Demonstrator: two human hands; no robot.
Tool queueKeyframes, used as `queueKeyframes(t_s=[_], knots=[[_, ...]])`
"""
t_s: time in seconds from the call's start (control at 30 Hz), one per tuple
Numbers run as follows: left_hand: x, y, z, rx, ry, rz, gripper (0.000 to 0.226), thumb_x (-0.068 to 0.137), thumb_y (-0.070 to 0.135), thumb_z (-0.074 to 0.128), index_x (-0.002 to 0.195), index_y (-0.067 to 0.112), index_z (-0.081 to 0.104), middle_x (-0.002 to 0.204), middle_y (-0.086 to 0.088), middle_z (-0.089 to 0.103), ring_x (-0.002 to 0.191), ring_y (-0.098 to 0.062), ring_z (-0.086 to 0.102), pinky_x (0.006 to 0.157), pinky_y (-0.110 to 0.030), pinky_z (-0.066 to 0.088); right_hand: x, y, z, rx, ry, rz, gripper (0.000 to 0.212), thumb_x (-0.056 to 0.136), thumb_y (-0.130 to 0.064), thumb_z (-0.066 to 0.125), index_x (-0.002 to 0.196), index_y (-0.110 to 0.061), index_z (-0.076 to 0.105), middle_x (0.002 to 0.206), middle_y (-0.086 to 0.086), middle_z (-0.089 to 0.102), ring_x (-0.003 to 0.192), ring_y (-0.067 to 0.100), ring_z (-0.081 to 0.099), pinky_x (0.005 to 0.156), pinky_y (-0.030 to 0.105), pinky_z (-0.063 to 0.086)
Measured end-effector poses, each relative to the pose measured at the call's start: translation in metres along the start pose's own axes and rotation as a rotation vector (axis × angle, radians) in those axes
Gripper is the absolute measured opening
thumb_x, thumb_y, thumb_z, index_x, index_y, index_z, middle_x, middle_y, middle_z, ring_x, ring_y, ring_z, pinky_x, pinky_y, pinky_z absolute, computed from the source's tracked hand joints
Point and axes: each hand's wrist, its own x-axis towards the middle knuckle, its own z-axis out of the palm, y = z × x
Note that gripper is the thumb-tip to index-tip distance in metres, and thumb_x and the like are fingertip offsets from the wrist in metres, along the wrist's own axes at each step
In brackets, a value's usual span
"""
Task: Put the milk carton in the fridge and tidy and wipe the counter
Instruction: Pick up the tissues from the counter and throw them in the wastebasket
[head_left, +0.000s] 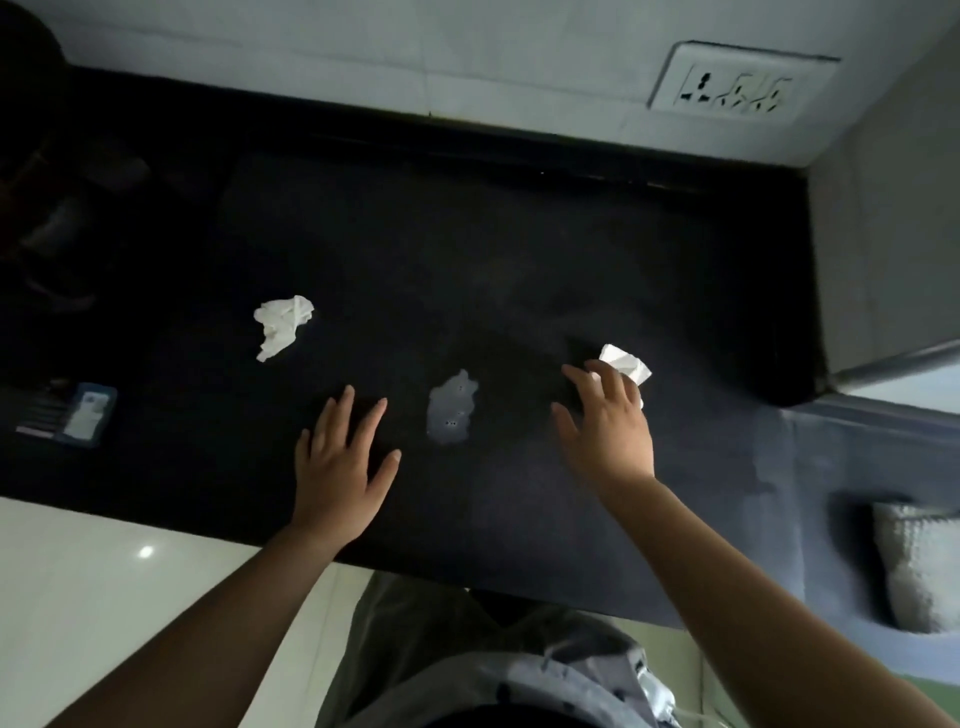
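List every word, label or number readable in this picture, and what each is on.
Nothing here can be read.
Small box at the counter's left edge: it has a pale printed label, too blurred to read.
Wall socket plate: only pin holes, no lettering visible.
Crumpled tissues and: no print.

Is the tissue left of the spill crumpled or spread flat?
Crumpled. The tissue sits bunched in an uneven wad with folds and shadows, lying loose on the counter, untouched by either hand.
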Motion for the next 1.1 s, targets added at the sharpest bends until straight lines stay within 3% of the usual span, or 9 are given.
queueKeyframes(t_s=[0.13, 0.27, 0.5, 0.6, 0.8, 0.93, 1.1], knots=[[0.0, 0.003, 0.002, 0.015, 0.012, -0.011, 0.064, 0.084, 0.055, 0.028, 0.142, 0.028, 0.031, 0.155, -0.012, 0.02, 0.142, -0.033, 0.019, 0.107, -0.058, 0.024, 0.008, 0.008, -0.005, -0.053, 0.093, 0.048, 0.048, 0.087, -0.033, 0.056, 0.133, -0.022, 0.045, 0.145, 0.002, 0.033, 0.133, 0.029, 0.025, 0.095, 0.05, 0.034], [0.0, 0.003, 0.0, 0.013, 0.008, -0.02, 0.064, 0.084, 0.056, 0.027, 0.142, 0.029, 0.031, 0.156, -0.011, 0.019, 0.142, -0.032, 0.018, 0.108, -0.058, 0.023, 0.016, 0.014, -0.002, -0.098, -0.063, 0.104, 0.053, 0.091, -0.037, 0.05, 0.138, -0.019, 0.035, 0.148, 0.004, 0.023, 0.135, 0.028, 0.019, 0.101, 0.046, 0.033], [0.001, -0.004, -0.009, 0.005, -0.037, 0.02, 0.065, 0.082, 0.059, 0.029, 0.141, 0.032, 0.032, 0.155, -0.008, 0.021, 0.142, -0.029, 0.02, 0.106, -0.054, 0.029, 0.011, 0.005, 0.004, 0.027, -0.097, 0.087, 0.037, 0.091, -0.022, 0.052, 0.127, -0.014, 0.05, 0.131, 0.01, 0.043, 0.121, 0.029, 0.033, 0.088, 0.036, 0.041], [0.004, -0.016, -0.02, -0.036, -0.025, 0.087, 0.061, 0.084, 0.056, 0.033, 0.137, 0.028, 0.042, 0.15, -0.008, 0.034, 0.137, -0.027, 0.034, 0.102, -0.051, 0.039, 0.017, -0.014, -0.002, 0.05, -0.061, 0.059, 0.036, 0.089, -0.021, 0.056, 0.124, -0.013, 0.053, 0.127, 0.011, 0.048, 0.117, 0.031, 0.038, 0.088, 0.035, 0.039], [0.012, -0.063, -0.045, -0.149, 0.04, 0.123, 0.057, 0.085, 0.052, 0.038, 0.133, 0.023, 0.048, 0.137, -0.006, 0.051, 0.126, -0.022, 0.047, 0.101, -0.038, 0.041, 0.046, -0.11, -0.005, 0.185, 0.002, -0.11, 0.035, 0.085, -0.021, 0.062, 0.119, -0.015, 0.056, 0.122, 0.008, 0.054, 0.113, 0.027, 0.046, 0.092, 0.03, 0.036], [0.017, -0.112, -0.061, -0.156, 0.122, 0.074, 0.053, 0.085, 0.047, 0.042, 0.128, 0.019, 0.052, 0.135, -0.008, 0.052, 0.124, -0.024, 0.05, 0.098, -0.039, 0.044, 0.061, -0.192, 0.027, 0.242, -0.091, -0.261, 0.036, 0.086, -0.024, 0.06, 0.12, -0.019, 0.054, 0.123, 0.002, 0.053, 0.114, 0.021, 0.045, 0.088, 0.023, 0.034], [0.045, -0.161, -0.074, -0.137, 0.148, -0.006, 0.057, 0.083, 0.05, 0.039, 0.13, 0.019, 0.049, 0.141, -0.01, 0.045, 0.13, -0.027, 0.042, 0.099, -0.044, 0.043, 0.088, -0.274, 0.075, 0.226, -0.182, -0.275, 0.037, 0.087, -0.023, 0.058, 0.123, -0.019, 0.051, 0.125, 0.001, 0.051, 0.118, 0.021, 0.044, 0.088, 0.025, 0.035]])
